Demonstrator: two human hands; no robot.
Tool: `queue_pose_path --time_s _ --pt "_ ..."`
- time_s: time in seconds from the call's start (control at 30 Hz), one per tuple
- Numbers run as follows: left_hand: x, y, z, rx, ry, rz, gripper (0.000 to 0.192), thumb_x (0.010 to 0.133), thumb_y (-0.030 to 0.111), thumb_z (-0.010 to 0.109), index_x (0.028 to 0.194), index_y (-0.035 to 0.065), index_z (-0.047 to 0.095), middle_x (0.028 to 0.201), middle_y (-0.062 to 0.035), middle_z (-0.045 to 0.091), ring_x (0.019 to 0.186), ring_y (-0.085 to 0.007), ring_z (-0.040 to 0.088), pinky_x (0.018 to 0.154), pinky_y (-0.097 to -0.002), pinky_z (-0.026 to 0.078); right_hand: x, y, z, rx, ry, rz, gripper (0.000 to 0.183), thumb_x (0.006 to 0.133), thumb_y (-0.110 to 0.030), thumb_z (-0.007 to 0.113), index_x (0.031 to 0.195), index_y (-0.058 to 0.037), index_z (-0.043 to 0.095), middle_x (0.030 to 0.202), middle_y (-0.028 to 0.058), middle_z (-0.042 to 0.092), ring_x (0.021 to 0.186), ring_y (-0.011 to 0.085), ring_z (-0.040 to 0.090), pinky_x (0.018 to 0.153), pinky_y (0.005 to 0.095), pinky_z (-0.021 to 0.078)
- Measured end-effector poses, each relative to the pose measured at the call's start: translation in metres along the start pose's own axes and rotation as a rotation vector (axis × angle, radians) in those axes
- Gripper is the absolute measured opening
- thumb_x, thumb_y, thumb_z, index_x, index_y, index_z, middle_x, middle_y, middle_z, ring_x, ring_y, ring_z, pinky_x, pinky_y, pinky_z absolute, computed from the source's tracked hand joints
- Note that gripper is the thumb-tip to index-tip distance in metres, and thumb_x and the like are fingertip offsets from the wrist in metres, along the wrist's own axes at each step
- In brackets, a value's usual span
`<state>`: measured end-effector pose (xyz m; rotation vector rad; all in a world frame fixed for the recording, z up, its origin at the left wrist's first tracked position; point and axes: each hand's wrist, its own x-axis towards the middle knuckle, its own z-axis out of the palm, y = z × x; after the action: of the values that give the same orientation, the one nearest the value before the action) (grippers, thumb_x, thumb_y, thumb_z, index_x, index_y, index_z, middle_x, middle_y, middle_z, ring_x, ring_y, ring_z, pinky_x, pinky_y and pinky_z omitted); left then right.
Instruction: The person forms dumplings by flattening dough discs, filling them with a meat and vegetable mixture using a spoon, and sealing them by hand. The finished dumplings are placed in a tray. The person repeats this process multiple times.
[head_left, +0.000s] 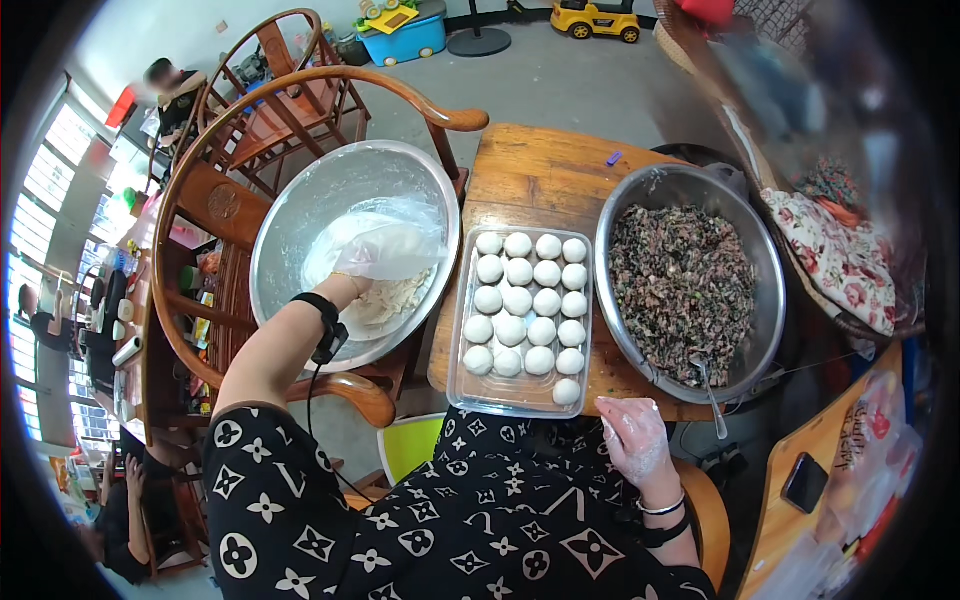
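Observation:
My left hand (360, 262) reaches into a large metal basin (289, 206) on a wooden armchair. A translucent plastic bag or sheet (405, 244) covers its fingers, so their grip is hidden. Under and beside it lie white flour and pale dough (390, 300). Floury and partly curled, my right hand (634, 435) rests near the table's front edge, just off the corner of a clear plastic tray (461, 386). Rows of round white dough balls (517, 300) fill much of the tray. Right of it, a metal basin (772, 300) holds chopped meat-and-greens filling (679, 285) and a metal spoon (709, 394).
The wooden table (525, 161) bears a small purple object (614, 158). At lower right, a phone (805, 482) and plastic bags (870, 465) lie on a wooden surface. A curved chair armrest (352, 390) borders the left basin. Other people are at the far left.

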<state>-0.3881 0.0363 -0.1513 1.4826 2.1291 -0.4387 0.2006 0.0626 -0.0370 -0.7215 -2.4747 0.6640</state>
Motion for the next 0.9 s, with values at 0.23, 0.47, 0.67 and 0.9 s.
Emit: queue_pose_path --time_s 0.23,0.47,0.67,0.9 --pt "-0.019 -0.004 -0.004 -0.334 -0.032 -0.016 0.032 0.098 0.035 0.064 0.116 0.0091 0.067 0.100 -0.0149 0.072 0.096 -0.0267 0.069 0.087 -0.0381 0.054 0.001 -0.003 -0.002 0.008 0.005 -0.023 0.036 0.081 -0.002 0.067 0.117 -0.0026 0.069 0.109 0.0124 0.071 0.097 0.0295 0.067 0.087 0.0410 0.0496" --pt "-0.158 0.088 -0.079 -1.708 -0.071 0.060 0.030 0.098 0.030 0.067 0.111 0.0028 0.067 0.115 -0.0108 0.069 0.101 -0.0205 0.068 0.082 -0.0294 0.054 0.006 -0.010 0.005 0.012 -0.009 -0.081 0.036 0.080 -0.001 0.068 0.116 -0.0030 0.069 0.108 0.0117 0.071 0.096 0.0293 0.067 0.087 0.0408 0.0497" --pt "-0.192 0.157 -0.044 -2.105 -0.070 0.435 0.026 0.099 0.022 0.065 0.116 0.0019 0.066 0.105 -0.0110 0.068 0.093 -0.0198 0.068 0.077 -0.0281 0.055 0.032 -0.028 0.003 0.040 -0.027 -0.188 0.037 0.080 -0.001 0.069 0.117 -0.0023 0.069 0.108 0.0122 0.070 0.096 0.0294 0.067 0.086 0.0410 0.0501" --pt "-0.194 0.181 -0.031 -2.532 0.127 0.215 0.032 0.099 0.040 0.065 0.081 0.0137 0.058 0.066 -0.0038 0.057 0.058 -0.0167 0.055 0.053 -0.0289 0.043 0.037 -0.040 0.000 0.032 -0.038 -0.283 0.040 0.079 -0.001 0.070 0.118 -0.0024 0.068 0.108 0.0123 0.069 0.096 0.0299 0.066 0.086 0.0411 0.0503"
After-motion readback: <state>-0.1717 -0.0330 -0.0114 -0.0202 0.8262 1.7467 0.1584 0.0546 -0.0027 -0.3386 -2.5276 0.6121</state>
